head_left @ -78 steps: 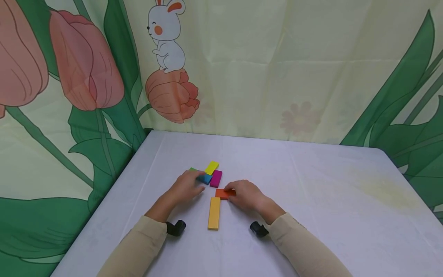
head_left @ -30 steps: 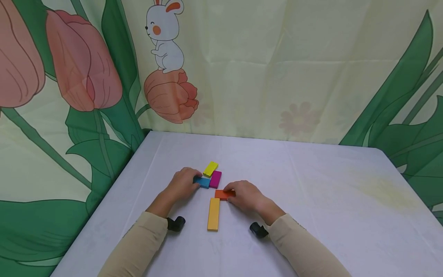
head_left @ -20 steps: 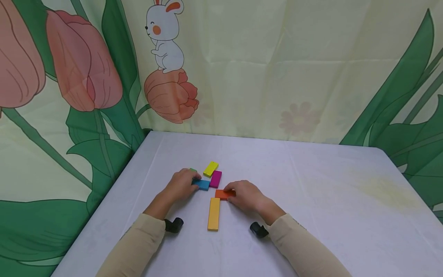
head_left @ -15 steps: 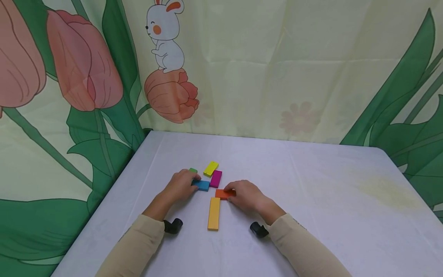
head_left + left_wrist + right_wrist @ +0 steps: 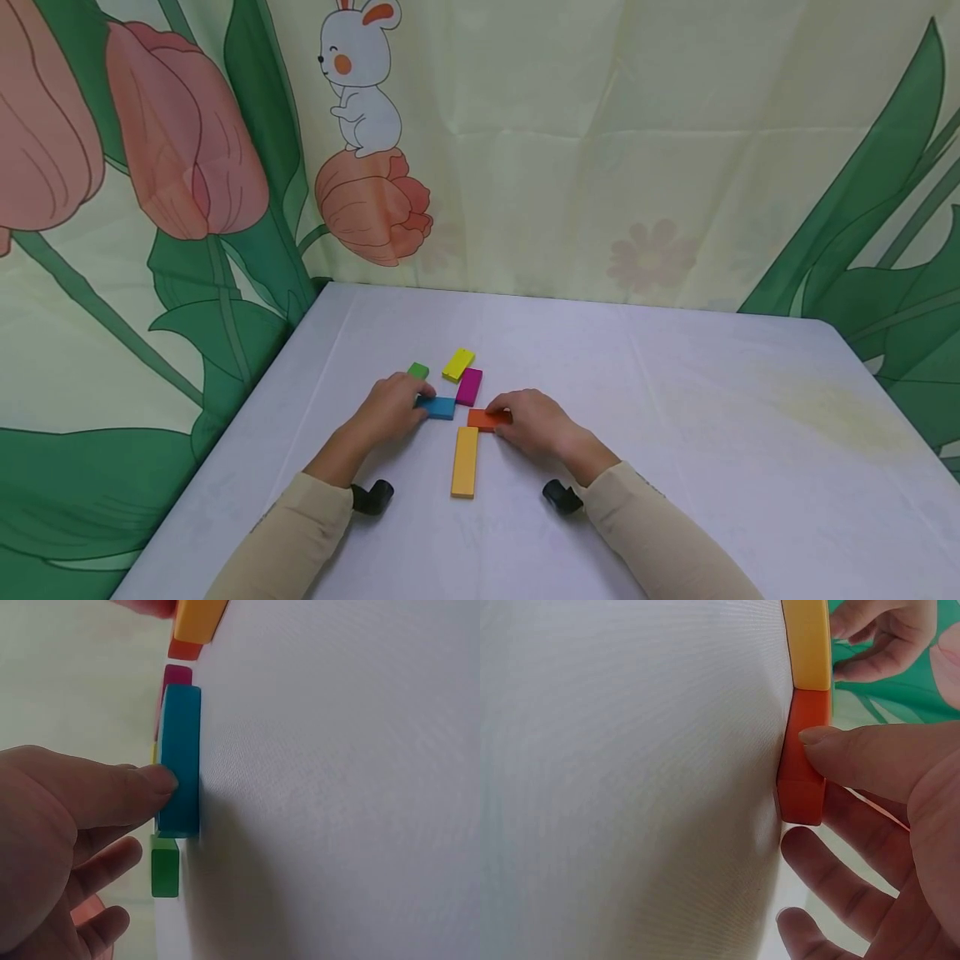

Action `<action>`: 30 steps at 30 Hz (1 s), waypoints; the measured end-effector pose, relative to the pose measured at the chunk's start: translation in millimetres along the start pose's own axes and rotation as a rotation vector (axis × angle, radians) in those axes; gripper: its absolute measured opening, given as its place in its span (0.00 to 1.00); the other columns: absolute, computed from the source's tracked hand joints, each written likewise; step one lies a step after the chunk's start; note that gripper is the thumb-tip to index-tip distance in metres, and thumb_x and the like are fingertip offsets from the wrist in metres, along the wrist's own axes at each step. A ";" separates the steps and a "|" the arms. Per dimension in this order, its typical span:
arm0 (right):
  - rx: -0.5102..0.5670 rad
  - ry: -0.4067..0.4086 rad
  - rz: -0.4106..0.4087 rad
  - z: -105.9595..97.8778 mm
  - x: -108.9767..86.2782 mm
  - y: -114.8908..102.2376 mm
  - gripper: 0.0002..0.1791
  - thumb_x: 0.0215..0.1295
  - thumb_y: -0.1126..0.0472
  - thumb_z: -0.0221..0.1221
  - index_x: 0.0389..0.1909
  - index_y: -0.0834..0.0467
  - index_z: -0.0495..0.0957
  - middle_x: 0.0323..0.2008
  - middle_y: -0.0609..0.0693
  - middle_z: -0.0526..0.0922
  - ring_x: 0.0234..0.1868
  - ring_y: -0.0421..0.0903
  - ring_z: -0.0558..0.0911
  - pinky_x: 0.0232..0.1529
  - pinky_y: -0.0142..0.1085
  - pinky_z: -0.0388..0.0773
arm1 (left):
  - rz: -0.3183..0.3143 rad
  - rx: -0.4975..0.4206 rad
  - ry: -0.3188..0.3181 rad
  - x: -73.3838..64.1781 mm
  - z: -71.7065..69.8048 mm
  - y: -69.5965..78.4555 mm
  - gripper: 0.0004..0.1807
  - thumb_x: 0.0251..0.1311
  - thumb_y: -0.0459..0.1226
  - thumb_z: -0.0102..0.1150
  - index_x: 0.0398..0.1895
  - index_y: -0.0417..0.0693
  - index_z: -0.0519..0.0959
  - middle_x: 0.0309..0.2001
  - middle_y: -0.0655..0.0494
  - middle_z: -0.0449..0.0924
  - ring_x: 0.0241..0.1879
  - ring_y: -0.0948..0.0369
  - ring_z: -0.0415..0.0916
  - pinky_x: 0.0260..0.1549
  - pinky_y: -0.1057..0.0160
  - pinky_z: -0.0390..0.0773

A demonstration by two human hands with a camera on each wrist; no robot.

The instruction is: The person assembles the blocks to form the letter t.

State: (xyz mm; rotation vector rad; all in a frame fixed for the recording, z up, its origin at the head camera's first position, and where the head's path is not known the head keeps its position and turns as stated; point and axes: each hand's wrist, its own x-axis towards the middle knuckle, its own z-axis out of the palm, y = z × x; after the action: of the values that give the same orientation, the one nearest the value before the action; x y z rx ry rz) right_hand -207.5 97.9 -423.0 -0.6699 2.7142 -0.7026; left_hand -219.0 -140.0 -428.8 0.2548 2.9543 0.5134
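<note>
On my wrist feed the left hand pinches the blue block, thumb against its near side, the opposing finger mostly hidden behind it. The right hand likewise pinches the orange block, its thumb on the near side, and I take that orange block as my landmark. The blue block lies to its left and slightly farther from the person. That is what has just changed: the blue block has slid nearer the person and swung from a slant to roughly parallel with the orange block, coming clear of the yellow block, while the orange block has stayed put. I judge that the blue piece is being squared up while the orange one is steadied. The longer amber block runs toward the person from the orange block's left end, seemingly touching it. Just beyond the orange block and a little left lies the magenta block; whether blue meets its corner I cannot tell. Past magenta, farther beyond orange, lies the yellow block. The green block, well to the orange block's far left, now shows more behind the left hand.
</note>
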 end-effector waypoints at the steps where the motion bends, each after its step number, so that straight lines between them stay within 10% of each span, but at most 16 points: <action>1: -0.003 0.001 -0.003 0.1 0.2 0.2 0.18 0.64 0.61 0.67 0.56 0.56 0.83 0.48 0.50 0.83 0.52 0.51 0.77 0.55 0.47 0.77 | 0.000 -0.003 0.000 -0.6 0.1 0.2 0.16 0.59 0.34 0.71 0.51 0.48 0.84 0.53 0.50 0.79 0.57 0.51 0.72 0.57 0.51 0.76; 30: 0.001 -0.002 0.021 0.7 1.6 1.1 0.18 0.65 0.60 0.67 0.56 0.55 0.83 0.48 0.50 0.83 0.51 0.51 0.77 0.54 0.46 0.77 | 0.010 -0.043 -0.007 -8.7 1.2 4.8 0.15 0.58 0.34 0.72 0.49 0.49 0.85 0.50 0.51 0.79 0.55 0.52 0.72 0.55 0.53 0.78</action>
State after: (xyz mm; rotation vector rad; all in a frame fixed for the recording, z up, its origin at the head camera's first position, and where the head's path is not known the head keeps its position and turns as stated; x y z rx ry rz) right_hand -209.1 97.6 -424.4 -0.6409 2.7151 -0.6978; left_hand -209.6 -136.8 -427.4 0.2657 2.9325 0.5759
